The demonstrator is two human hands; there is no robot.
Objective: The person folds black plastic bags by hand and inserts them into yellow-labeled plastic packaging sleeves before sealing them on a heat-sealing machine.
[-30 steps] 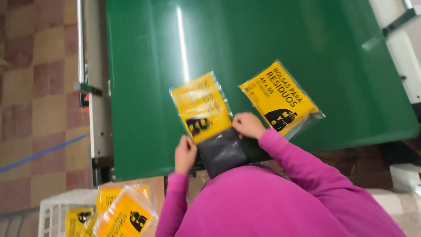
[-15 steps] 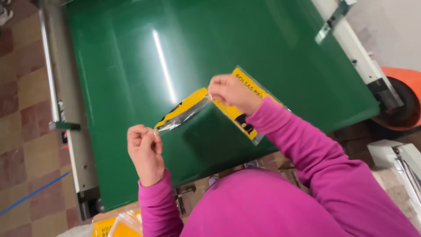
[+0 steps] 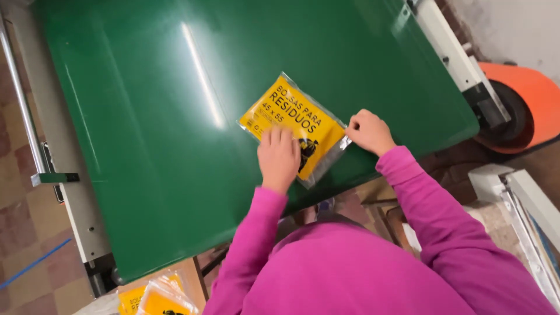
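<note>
— Where is the yellow packet (image 3: pixel 291 125)?

— Flat on the green belt (image 3: pixel 146 116), near its front edge. The left hand (image 3: pixel 279 157) lies on it with fingers spread flat; the right hand (image 3: pixel 368 132) pinches its right end with fingers closed.

— How would it handle?

— Probably light, floppy and slick in its clear wrapper; an edge or corner looks the best place to grip.

— Anything else?

— More yellow packets (image 3: pixel 154 297) sit below the belt.

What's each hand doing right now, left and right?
Left hand: open, palm pressed flat on the yellow packet lying on the green table.
Right hand: fingers curled shut, pinching the packet's clear edge.
</note>
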